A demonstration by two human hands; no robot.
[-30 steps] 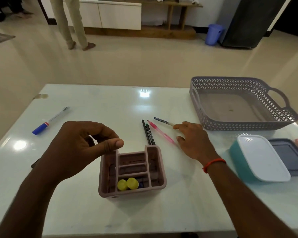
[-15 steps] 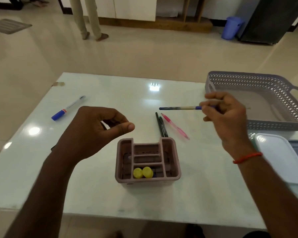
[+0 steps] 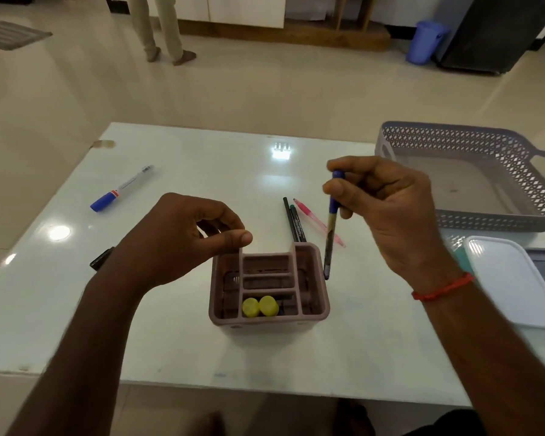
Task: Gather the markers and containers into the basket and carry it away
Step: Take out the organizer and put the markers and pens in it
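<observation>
Since the earlier frame the right hand [image 3: 387, 215] had swung the blue pen [image 3: 332, 228] from level to nearly upright, tip down just beside the right wall of the pink organizer [image 3: 269, 287], pinched near its cap. The left hand [image 3: 183, 240] hovered loosely curled and empty over the organizer's left edge. The pen looked light, stiff and slick, so that high pinch suited it; the basket [image 3: 472, 180] sat well right of the organizer.
</observation>
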